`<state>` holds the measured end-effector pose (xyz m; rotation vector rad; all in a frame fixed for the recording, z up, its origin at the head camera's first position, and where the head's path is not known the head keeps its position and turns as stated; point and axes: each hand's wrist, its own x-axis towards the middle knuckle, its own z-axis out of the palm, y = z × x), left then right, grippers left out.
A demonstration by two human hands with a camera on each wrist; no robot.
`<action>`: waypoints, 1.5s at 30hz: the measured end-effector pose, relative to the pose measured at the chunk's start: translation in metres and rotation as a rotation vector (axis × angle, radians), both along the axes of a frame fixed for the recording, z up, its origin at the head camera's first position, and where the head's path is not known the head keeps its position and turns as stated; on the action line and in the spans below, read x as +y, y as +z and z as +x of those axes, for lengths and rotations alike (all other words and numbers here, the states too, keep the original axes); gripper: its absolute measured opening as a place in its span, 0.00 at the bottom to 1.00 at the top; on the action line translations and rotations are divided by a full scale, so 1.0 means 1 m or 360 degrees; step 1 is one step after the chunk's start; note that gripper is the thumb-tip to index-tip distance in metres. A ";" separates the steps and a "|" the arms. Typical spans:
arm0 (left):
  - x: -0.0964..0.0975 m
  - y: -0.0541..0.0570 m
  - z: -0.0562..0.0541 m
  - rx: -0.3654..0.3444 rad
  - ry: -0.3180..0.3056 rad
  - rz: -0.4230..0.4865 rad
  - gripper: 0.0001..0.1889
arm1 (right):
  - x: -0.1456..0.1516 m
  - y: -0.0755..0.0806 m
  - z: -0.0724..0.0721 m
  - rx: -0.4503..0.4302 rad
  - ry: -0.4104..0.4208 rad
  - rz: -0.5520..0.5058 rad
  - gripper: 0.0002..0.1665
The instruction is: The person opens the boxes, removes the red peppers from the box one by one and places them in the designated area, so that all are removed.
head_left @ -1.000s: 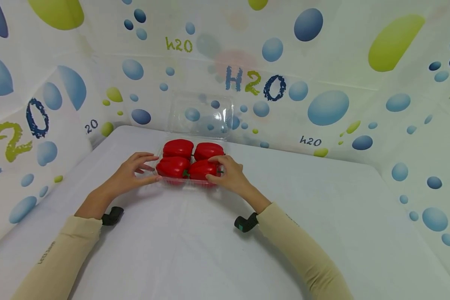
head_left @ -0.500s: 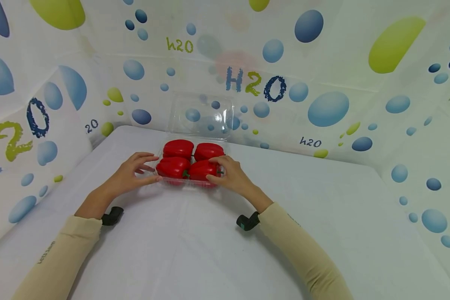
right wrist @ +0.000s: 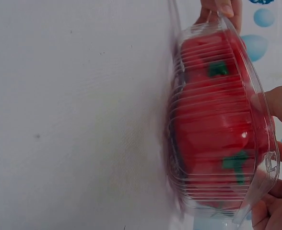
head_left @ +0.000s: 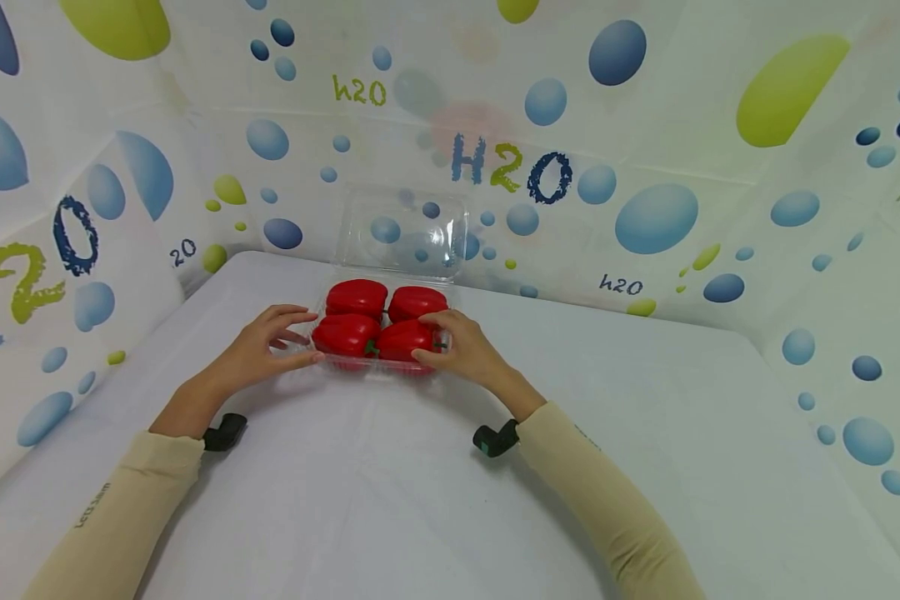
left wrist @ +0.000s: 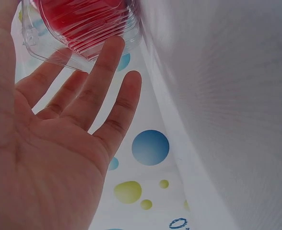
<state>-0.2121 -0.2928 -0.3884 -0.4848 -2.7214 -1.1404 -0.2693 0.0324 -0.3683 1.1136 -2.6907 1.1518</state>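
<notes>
A clear plastic clamshell box (head_left: pixel 382 364) lies on the white table with its lid (head_left: pixel 401 229) raised at the back. Red bell peppers fill it in two rows. My right hand (head_left: pixel 463 348) grips the front right bell pepper (head_left: pixel 403 341), index finger on top and thumb at its front. The left hand (head_left: pixel 258 350) is at the box's left side; its thumb touches the front left corner near another bell pepper (head_left: pixel 345 335). In the left wrist view, that hand's fingers (left wrist: pixel 113 103) are nearly straight beside the ribbed wall. Behind are two more bell peppers (head_left: pixel 356 297).
A white cloth covers the table (head_left: pixel 360 492). Behind and to the left stands a white curtain (head_left: pixel 675 108) printed with blue and green bubbles, close behind the raised lid. Both wrists wear small black cameras (head_left: pixel 227 432).
My right wrist has shifted very slightly. The left hand, the box and the peppers look the same.
</notes>
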 end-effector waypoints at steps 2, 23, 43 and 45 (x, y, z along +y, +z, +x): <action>0.000 0.000 0.000 0.0002 -0.0001 0.0003 0.34 | 0.000 0.000 -0.001 0.0002 0.0003 0.0004 0.32; 0.000 0.001 0.001 -0.0026 0.0016 0.0004 0.34 | 0.002 -0.009 -0.009 0.0032 0.0042 -0.0079 0.29; 0.000 0.001 0.000 -0.0059 0.0038 -0.0008 0.35 | 0.002 -0.009 -0.010 0.0004 0.0034 -0.0096 0.29; 0.001 0.001 -0.001 -0.0059 0.0038 -0.0004 0.35 | 0.002 -0.008 -0.009 0.0001 0.0024 -0.0102 0.29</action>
